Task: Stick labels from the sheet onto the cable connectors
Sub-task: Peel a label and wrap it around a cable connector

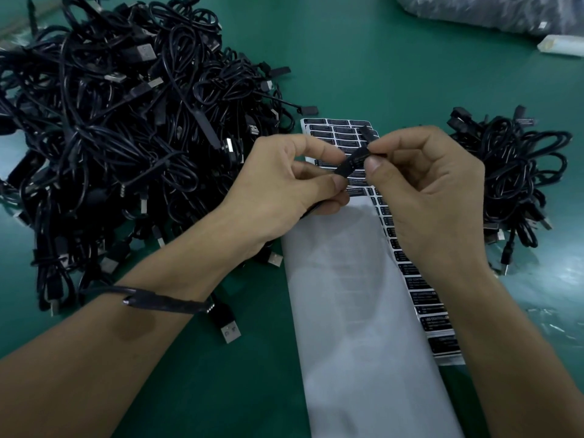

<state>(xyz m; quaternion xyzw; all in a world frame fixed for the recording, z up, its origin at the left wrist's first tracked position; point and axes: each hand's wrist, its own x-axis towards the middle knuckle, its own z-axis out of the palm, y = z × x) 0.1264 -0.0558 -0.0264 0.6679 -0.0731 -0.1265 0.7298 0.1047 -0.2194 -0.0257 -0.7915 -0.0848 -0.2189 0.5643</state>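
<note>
We see the left hand (284, 181) pinching the lower end of a slim black cable connector (344, 169) between thumb and forefinger, its other fingers curled under. The right hand (423, 191) pinches the upper end of the same connector with thumb and forefinger tips, where a black label (359, 159) with pale print lies along the connector's face. We cannot tell whether the label is fully pressed down. The connector is tilted, held in the air just above the upper part of the label sheet (354, 295).

The sheet lies flat on the green table (363, 58), running from under the hands toward us. Most of it is bare white backing. Black labels remain in rows at its far end and in a column down its right edge.

A black cable (158, 300) drapes across the left forearm, left of the sheet, and a USB plug (228, 330) lies on the table just beside it. Farther left of the sheet sits a large tangled pile of black cables (110, 121). Right of the sheet, partly behind the right hand, is a smaller heap of cables (512, 178). Well beyond the sheet, at the far right, lie a clear plastic bag (489, 11) and a white wrapped object (562, 45).
</note>
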